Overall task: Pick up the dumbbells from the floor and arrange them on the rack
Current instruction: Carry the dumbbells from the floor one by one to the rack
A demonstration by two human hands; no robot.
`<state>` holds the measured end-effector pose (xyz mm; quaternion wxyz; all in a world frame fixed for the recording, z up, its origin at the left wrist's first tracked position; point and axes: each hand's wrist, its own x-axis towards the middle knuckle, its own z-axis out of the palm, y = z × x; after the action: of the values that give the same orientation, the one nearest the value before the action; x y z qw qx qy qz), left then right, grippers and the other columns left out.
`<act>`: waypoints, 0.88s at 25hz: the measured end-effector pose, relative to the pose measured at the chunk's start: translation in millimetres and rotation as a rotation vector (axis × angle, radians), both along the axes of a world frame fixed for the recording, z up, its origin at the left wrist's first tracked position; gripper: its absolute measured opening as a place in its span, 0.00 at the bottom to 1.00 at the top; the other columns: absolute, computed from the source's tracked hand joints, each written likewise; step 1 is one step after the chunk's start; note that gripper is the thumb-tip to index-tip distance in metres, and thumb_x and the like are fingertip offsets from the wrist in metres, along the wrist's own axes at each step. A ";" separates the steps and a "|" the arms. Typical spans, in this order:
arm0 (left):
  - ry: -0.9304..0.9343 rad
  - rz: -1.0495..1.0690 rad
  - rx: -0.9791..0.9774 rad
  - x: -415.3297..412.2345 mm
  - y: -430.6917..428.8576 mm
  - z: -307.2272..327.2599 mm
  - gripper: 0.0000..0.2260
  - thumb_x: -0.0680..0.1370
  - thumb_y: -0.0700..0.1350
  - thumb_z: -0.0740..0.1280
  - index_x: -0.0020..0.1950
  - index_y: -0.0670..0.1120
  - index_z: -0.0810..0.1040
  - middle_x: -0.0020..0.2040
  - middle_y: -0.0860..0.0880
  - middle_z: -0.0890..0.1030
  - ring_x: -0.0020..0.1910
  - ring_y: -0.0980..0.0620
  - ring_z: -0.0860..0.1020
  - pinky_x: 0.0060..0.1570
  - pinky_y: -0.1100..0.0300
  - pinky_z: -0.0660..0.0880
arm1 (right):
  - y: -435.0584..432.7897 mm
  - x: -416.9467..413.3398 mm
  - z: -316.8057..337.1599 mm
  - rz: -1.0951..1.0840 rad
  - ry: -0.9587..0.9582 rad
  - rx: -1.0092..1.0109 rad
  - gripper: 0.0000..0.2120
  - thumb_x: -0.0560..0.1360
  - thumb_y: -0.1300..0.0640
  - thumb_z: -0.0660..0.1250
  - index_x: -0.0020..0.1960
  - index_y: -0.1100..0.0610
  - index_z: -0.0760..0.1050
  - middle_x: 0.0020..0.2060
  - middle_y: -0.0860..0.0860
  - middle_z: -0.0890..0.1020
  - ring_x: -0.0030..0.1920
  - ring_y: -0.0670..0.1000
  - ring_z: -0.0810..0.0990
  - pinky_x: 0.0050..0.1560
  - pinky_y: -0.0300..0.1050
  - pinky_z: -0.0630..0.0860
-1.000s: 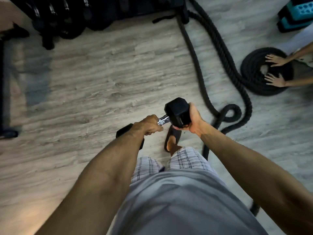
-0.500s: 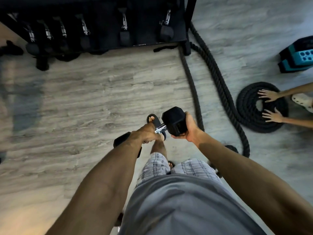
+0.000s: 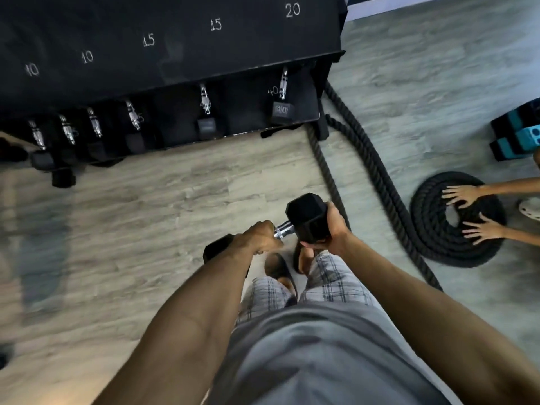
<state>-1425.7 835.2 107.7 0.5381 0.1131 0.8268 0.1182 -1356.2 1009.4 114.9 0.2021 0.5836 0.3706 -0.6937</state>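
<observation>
My left hand (image 3: 261,235) wraps the black hexagonal rubber dumbbell (image 3: 306,219) by its chrome handle while my right hand (image 3: 330,229) cups one head, sharing its weight short of the black steel rack (image 3: 181,62).

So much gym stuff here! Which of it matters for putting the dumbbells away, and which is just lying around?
Part of the job:
- dumbbell, carried by the left hand on its handle and the right hand on its head
- rack with chalked weight numbers
- dumbbells on the lower shelf

Just lying about:
- thick rope, which another person's hands are coiling
- teal and black blocks
</observation>
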 end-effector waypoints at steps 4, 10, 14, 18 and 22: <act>-0.005 -0.005 -0.017 -90.1 48.3 -1.9 0.09 0.70 0.50 0.69 0.39 0.47 0.71 0.30 0.47 0.76 0.26 0.47 0.74 0.32 0.58 0.70 | 49.9 -91.7 -11.0 0.013 -0.021 -0.063 0.25 0.72 0.34 0.60 0.55 0.52 0.79 0.54 0.63 0.82 0.53 0.66 0.82 0.43 0.64 0.81; -0.012 0.112 0.008 -223.7 123.3 11.8 0.08 0.70 0.48 0.68 0.39 0.47 0.71 0.30 0.47 0.75 0.25 0.48 0.71 0.29 0.60 0.68 | 131.5 -239.4 -5.0 0.126 0.038 -0.001 0.31 0.67 0.33 0.62 0.60 0.54 0.79 0.57 0.62 0.82 0.51 0.63 0.83 0.38 0.62 0.81; 0.030 0.177 0.020 -310.1 166.5 18.0 0.11 0.68 0.50 0.68 0.45 0.47 0.73 0.30 0.48 0.75 0.24 0.49 0.72 0.30 0.58 0.69 | 174.5 -335.2 18.9 0.163 0.088 0.030 0.28 0.74 0.36 0.59 0.62 0.55 0.77 0.50 0.59 0.83 0.46 0.60 0.84 0.35 0.58 0.81; 0.042 0.263 0.071 -383.4 197.4 21.8 0.05 0.73 0.46 0.69 0.44 0.47 0.74 0.29 0.49 0.73 0.23 0.51 0.71 0.25 0.64 0.67 | 198.5 -414.0 24.8 0.105 0.121 0.123 0.26 0.75 0.37 0.59 0.62 0.54 0.76 0.53 0.58 0.83 0.48 0.61 0.84 0.38 0.60 0.83; 0.060 0.374 0.096 -456.7 221.0 16.5 0.04 0.73 0.43 0.69 0.43 0.45 0.75 0.29 0.47 0.75 0.24 0.50 0.73 0.25 0.63 0.70 | 212.8 -492.4 27.4 0.064 0.162 0.210 0.31 0.74 0.33 0.61 0.65 0.55 0.71 0.56 0.56 0.80 0.53 0.61 0.82 0.39 0.60 0.84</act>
<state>-1882.4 1056.1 124.2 0.4759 -0.0135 0.8425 0.2521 -1848.6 1222.2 142.3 0.1314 0.5313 0.4746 -0.6893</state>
